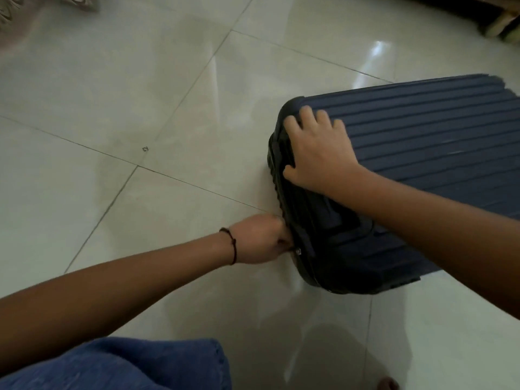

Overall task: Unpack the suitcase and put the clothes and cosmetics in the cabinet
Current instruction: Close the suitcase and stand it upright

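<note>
A dark blue ribbed suitcase (427,136) is seen lying flat and closed on a glossy tiled floor (135,88), right of centre. The right hand (320,147) is laid on its lid near the end, fingers slightly spread and the thumb hooked at the rim. The left hand (259,239), a dark thread bracelet (233,246) at its wrist, is pressed to the side seam, fingers bunched in a pinch beside a small metal piece (298,250); what exactly is pinched cannot be told. Blue denim (126,364) is seen below.
</note>
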